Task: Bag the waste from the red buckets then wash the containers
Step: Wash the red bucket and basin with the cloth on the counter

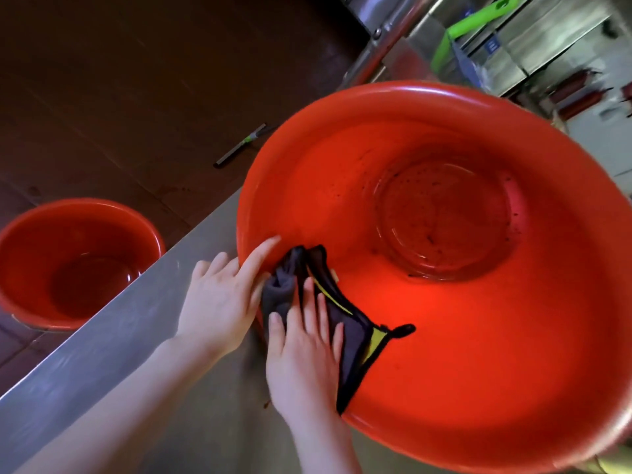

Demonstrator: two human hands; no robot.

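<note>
Right hand (304, 357) lies flat, grip wide, pressing a dark grey yellow-edged cloth (349, 323) against the near wall of the round red plastic basin (478, 336); left hand (219, 302), fingers straight, apparently braces its rim.

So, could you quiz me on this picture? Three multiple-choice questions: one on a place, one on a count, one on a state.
1. Where is the smaller red bucket?
A. On the floor, left of the steel counter
B. Inside the big basin
C. On a shelf

2. How many red buckets or basins show?
A. One
B. Two
C. Four

3. What is the right hand doing?
A. Hanging idle
B. Pressing the dark cloth against the big basin
C. Lifting a brush

Answers:
1 A: it stands below the counter's edge.
2 B: only the big basin and the smaller red bucket.
3 B: its straight fingers lie on the cloth at the basin's rim.
</note>
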